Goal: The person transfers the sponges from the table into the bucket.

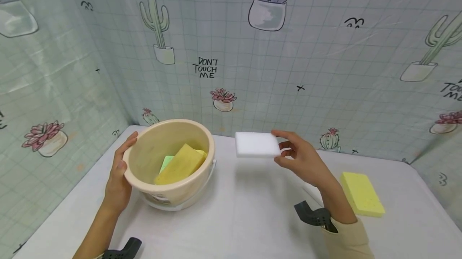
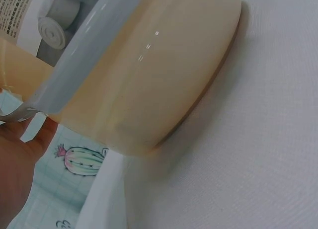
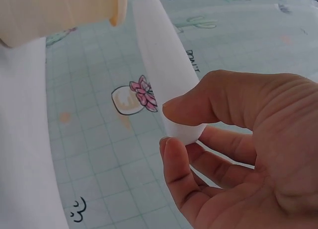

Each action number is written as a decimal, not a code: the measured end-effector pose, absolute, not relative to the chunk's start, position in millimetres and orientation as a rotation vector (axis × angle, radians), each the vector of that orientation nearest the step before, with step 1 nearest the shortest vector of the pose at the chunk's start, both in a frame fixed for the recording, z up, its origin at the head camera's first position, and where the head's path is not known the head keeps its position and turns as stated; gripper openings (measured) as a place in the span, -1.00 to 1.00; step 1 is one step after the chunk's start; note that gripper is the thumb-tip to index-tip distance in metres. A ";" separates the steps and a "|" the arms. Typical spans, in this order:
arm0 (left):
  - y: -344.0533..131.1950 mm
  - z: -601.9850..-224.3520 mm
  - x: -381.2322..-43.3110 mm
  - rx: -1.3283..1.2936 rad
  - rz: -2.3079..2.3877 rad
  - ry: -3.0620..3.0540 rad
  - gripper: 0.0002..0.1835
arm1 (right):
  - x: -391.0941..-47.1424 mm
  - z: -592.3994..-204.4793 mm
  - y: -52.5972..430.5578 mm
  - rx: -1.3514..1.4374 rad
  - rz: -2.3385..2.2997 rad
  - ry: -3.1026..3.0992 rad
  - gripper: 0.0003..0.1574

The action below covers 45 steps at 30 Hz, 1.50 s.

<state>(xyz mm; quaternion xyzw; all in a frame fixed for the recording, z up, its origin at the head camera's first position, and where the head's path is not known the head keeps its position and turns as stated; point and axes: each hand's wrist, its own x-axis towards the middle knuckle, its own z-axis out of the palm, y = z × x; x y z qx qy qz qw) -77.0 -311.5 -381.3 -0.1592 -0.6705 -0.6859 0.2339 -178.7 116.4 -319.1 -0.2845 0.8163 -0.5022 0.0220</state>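
A cream bucket [image 1: 169,162] stands tilted on the white table at the left. My left hand [image 1: 119,175] holds its left rim; in the left wrist view this hand [image 2: 20,164] shows only partly beside the bucket wall [image 2: 149,80]. Inside the bucket lie a yellow sponge [image 1: 180,164] and a green sponge [image 1: 166,162], with another yellow piece partly hidden behind. To the right of the bucket, my right hand [image 1: 301,156] pinches a white sponge [image 1: 257,144] by its right end, above the table. The right wrist view shows the thumb pressed on the white sponge [image 3: 166,65].
Another yellow sponge [image 1: 362,193] lies on the table [image 1: 249,219] at the right, by my right forearm. The bucket's handle [image 1: 180,207] hangs down at its front. A patterned cloth [image 1: 252,70] with drawn cacti rises behind and at both sides.
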 end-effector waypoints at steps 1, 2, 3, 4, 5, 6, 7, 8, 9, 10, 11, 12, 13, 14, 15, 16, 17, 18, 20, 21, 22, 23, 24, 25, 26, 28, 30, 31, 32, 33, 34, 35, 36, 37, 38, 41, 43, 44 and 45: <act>-311.6 -381.1 -76.6 -0.432 -1.884 -1.841 -0.42 | -178.8 -319.5 115.6 -0.891 -1.557 2.526 -0.22; -311.4 -380.7 -76.4 -0.424 -1.886 -1.843 -0.42 | -178.8 -319.9 114.7 -0.902 -1.558 2.522 -0.22; -311.1 -380.3 -75.9 -0.413 -1.889 -1.844 -0.41 | -178.9 -320.3 113.6 -0.913 -1.560 2.515 -0.22; -311.2 -380.2 -75.8 -0.414 -1.888 -1.845 -0.41 | -179.0 -320.9 112.6 -0.923 -1.562 2.507 -0.22; -311.5 -380.5 -75.8 -0.421 -1.885 -1.844 -0.41 | -179.2 -321.6 111.5 -0.928 -1.560 2.502 -0.22; -311.5 -380.3 -75.5 -0.411 -1.889 -1.845 -0.41 | -179.1 -321.9 110.5 -0.930 -1.556 2.499 -0.22; -311.5 -380.2 -75.5 -0.419 -1.888 -1.844 -0.41 | -179.0 -322.2 109.4 -0.935 -1.552 2.495 -0.21; -311.4 -379.9 -75.3 -0.421 -1.888 -1.844 -0.41 | -179.0 -322.5 108.4 -0.938 -1.547 2.495 -0.21; -311.5 -379.7 -75.1 -0.421 -1.886 -1.844 -0.42 | -179.2 -322.9 107.4 -0.942 -1.541 2.495 -0.21; -311.7 -379.6 -75.1 -0.423 -1.883 -1.845 -0.42 | -179.3 -323.1 106.4 -0.944 -1.533 2.496 -0.21; -311.9 -379.5 -75.1 -0.425 -1.883 -1.843 -0.42 | -179.6 -323.5 105.5 -0.946 -1.526 2.499 -0.21; -312.0 -379.3 -75.2 -0.426 -1.883 -1.842 -0.42 | -179.5 -323.5 104.7 -0.949 -1.523 2.500 -0.21; -312.2 -379.3 -75.4 -0.432 -1.883 -1.840 -0.42 | -179.7 -323.6 103.8 -0.949 -1.520 2.501 -0.21; -312.3 -379.2 -75.4 -0.424 -1.884 -1.840 -0.42 | -179.7 -323.5 103.1 -0.950 -1.516 2.504 -0.21; -312.5 -379.2 -75.4 -0.415 -1.883 -1.841 -0.42 | -179.5 -323.1 102.2 -0.952 -1.516 2.503 -0.21; -312.6 -379.3 -75.4 -0.413 -1.881 -1.842 -0.42 | -179.1 -322.6 101.4 -0.953 -1.515 2.504 -0.21; -312.5 -379.3 -75.5 -0.404 -1.884 -1.842 -0.41 | -178.8 -322.2 100.4 -0.957 -1.513 2.506 -0.21; -312.4 -379.3 -75.6 -0.397 -1.884 -1.845 -0.41 | -178.2 -321.7 99.4 -0.961 -1.514 2.506 -0.21; -312.2 -379.5 -76.0 -0.386 -1.885 -1.852 -0.41 | -176.9 -320.9 97.4 -0.960 -1.514 2.513 -0.20; -312.1 -379.5 -76.3 -0.381 -1.881 -1.857 -0.41 | -176.6 -321.0 96.1 -0.963 -1.520 2.510 -0.20; -312.2 -379.5 -76.5 -0.385 -1.881 -1.858 -0.40 | -176.6 -321.3 94.5 -0.967 -1.524 2.505 -0.20; -312.2 -379.4 -76.7 -0.387 -1.881 -1.856 -0.40 | -176.8 -322.0 92.8 -0.971 -1.529 2.499 -0.21; -312.3 -379.4 -76.8 -0.392 -1.878 -1.857 -0.40 | -176.7 -322.4 91.1 -0.969 -1.536 2.491 -0.21; -312.3 -379.3 -76.9 -0.395 -1.880 -1.855 -0.40 | -176.7 -322.8 89.2 -0.968 -1.539 2.487 -0.21; -312.1 -379.2 -77.0 -0.393 -1.876 -1.859 -0.40 | -176.8 -322.9 87.2 -0.963 -1.547 2.477 -0.21; -311.7 -379.0 -76.9 -0.383 -1.871 -1.867 -0.40 | -177.0 -322.7 82.8 -0.959 -1.549 2.471 -0.21; -311.1 -379.0 -76.9 -0.375 -1.866 -1.876 -0.40 | -177.3 -320.5 77.9 -0.962 -1.543 2.477 -0.22; -310.9 -379.0 -76.8 -0.377 -1.868 -1.874 -0.40 | -177.8 -318.7 75.3 -0.974 -1.535 2.489 -0.23; -310.8 -379.0 -76.8 -0.380 -1.870 -1.869 -0.40 | -178.6 -316.6 72.9 -0.980 -1.530 2.499 -0.23; -310.6 -379.0 -76.6 -0.389 -1.873 -1.861 -0.41 | -179.6 -314.2 70.7 -0.988 -1.524 2.513 -0.23; -310.4 -379.0 -76.4 -0.395 -1.876 -1.857 -0.41 | -180.5 -311.4 69.0 -0.991 -1.528 2.522 -0.23; -310.3 -379.0 -76.1 -0.401 -1.881 -1.852 -0.41 | -181.6 -308.7 67.9 -0.989 -1.531 2.532 -0.23; -310.0 -378.9 -75.8 -0.401 -1.885 -1.849 -0.41 | -182.8 -306.3 67.6 -0.986 -1.537 2.539 -0.22; -309.6 -378.8 -75.7 -0.396 -1.887 -1.850 -0.41 | -183.7 -303.7 67.6 -0.980 -1.549 2.536 -0.22; -309.3 -378.6 -75.6 -0.388 -1.887 -1.853 -0.40 | -184.6 -301.6 67.9 -0.968 -1.562 2.528 -0.22; -308.5 -378.3 -75.0 -0.363 -1.873 -1.869 -0.39 | -187.5 -296.5 68.1 -0.968 -1.577 2.505 -0.22; -308.7 -378.0 -74.7 -0.357 -1.867 -1.873 -0.39 | -188.6 -292.3 66.2 -0.983 -1.577 2.495 -0.22; -308.9 -377.9 -74.5 -0.361 -1.864 -1.875 -0.39 | -189.1 -290.2 64.5 -0.994 -1.573 2.495 -0.22; -309.2 -377.8 -74.4 -0.365 -1.861 -1.876 -0.40 | -189.8 -287.8 62.2 -1.006 -1.574 2.492 -0.22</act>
